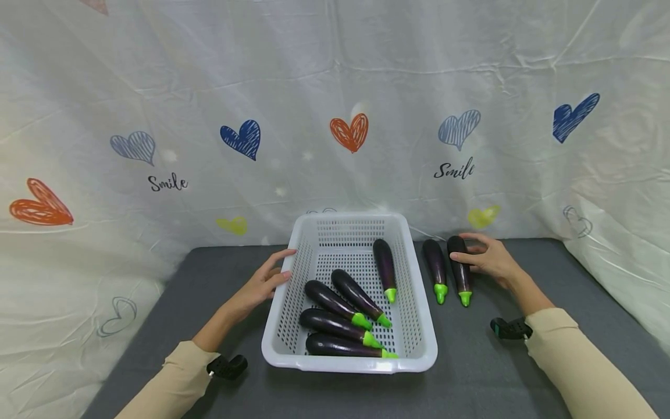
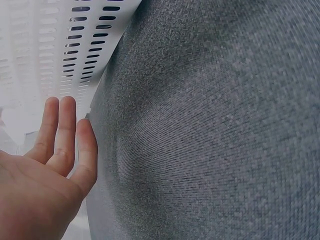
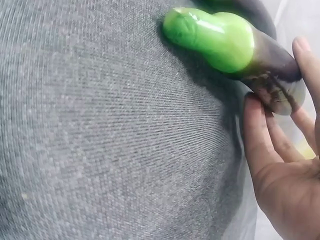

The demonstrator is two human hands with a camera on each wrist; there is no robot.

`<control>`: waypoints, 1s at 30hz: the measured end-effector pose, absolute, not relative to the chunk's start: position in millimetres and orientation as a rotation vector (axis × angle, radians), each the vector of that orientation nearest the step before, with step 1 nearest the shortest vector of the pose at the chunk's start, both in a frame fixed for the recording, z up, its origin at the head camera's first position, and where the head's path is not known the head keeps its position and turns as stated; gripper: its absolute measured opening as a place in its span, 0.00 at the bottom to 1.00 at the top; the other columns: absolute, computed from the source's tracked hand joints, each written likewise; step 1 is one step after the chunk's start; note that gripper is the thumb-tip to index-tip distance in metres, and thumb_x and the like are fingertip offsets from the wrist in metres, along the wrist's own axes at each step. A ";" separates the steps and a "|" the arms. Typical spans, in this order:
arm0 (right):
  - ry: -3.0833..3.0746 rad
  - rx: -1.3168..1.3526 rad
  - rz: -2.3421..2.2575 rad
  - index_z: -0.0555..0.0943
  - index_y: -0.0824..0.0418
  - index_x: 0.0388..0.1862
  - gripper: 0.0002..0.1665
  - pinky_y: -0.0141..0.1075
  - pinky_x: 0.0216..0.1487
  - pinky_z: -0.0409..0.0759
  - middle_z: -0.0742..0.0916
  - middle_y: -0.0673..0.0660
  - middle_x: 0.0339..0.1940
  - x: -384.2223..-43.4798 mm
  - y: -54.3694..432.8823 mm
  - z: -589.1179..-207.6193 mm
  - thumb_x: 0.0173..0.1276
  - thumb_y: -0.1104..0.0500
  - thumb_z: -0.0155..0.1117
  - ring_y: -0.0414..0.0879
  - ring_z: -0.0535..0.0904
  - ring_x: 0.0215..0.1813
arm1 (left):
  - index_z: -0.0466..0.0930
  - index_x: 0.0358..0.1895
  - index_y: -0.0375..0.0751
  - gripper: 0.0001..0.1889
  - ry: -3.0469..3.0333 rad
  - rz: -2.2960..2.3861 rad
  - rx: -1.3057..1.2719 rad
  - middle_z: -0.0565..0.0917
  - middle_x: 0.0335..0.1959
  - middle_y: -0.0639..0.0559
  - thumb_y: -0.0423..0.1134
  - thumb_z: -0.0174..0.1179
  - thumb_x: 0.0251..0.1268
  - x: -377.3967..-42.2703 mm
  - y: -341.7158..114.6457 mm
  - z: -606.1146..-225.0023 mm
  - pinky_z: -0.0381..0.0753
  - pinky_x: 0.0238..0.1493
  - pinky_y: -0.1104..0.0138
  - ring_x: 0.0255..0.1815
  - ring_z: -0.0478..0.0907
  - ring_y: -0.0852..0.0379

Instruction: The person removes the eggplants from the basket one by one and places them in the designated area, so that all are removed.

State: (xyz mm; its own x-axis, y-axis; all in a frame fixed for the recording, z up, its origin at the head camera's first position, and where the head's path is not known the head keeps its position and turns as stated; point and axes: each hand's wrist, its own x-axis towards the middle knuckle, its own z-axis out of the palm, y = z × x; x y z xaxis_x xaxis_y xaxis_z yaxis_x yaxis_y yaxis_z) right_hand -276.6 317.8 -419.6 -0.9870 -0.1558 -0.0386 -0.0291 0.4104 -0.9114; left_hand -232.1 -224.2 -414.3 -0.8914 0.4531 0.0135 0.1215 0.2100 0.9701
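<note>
My left hand (image 1: 264,280) is touching the white basket (image 1: 348,364), fingers loose; my right hand (image 1: 491,259) is pinching the outer eggplant (image 1: 462,274) on the tabletop (image 1: 473,364), 1 neighbouring eggplant (image 1: 435,263) lying just left. I'm apparently loading; next is probably calling for a leftward lift.

– how is the left grip (image 1: 264,282)?
– fingers (image 2: 66,120) straight, two side by side and a third slightly apart; the left wrist (image 1: 224,319) is right behind the grip, the sleeved left arm (image 1: 175,372) slanting back and outward from there.
– and the right grip (image 1: 493,262)?
– pinching, thumb (image 1: 466,258) on one side, slightly curled fingers opposite. behind it, the right wrist (image 1: 528,294), then the sleeved right arm (image 1: 586,364), angling outward too.
</note>
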 end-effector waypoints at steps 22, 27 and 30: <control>2.671 -0.190 -1.499 0.64 0.70 0.76 0.47 0.52 0.50 0.82 0.70 0.80 0.68 -278.3 322.6 -423.5 0.70 0.46 0.72 0.71 0.75 0.61 | 0.51 0.81 0.56 0.30 2.212 1.736 0.549 0.69 0.66 0.29 0.44 0.49 0.83 -231.8 -224.6 -414.4 0.83 0.46 0.47 0.56 0.78 0.38; 2.681 -0.190 -1.496 0.65 0.72 0.75 0.46 0.50 0.47 0.84 0.72 0.81 0.66 -278.3 321.1 -423.8 0.70 0.47 0.72 0.68 0.80 0.56 | 0.51 0.81 0.56 0.30 2.209 1.740 0.545 0.70 0.65 0.29 0.44 0.49 0.83 -232.3 -224.4 -414.9 0.83 0.46 0.46 0.56 0.78 0.38; 2.678 -0.178 -1.496 0.65 0.72 0.74 0.46 0.49 0.46 0.84 0.73 0.81 0.65 -278.3 321.3 -424.2 0.70 0.47 0.71 0.65 0.83 0.52 | 0.51 0.81 0.56 0.30 2.211 1.739 0.543 0.70 0.65 0.29 0.44 0.50 0.83 -232.5 -224.4 -415.3 0.83 0.46 0.46 0.56 0.78 0.38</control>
State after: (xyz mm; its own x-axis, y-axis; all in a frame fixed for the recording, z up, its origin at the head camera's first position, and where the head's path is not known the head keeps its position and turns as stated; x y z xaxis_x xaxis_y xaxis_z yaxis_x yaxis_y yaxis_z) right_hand -278.3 321.3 -424.2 -0.9909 -0.1345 -0.0034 -0.0676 0.5196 -0.8517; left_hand -232.5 -224.4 -415.3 -0.8915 0.4529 0.0148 0.1210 0.2064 0.9710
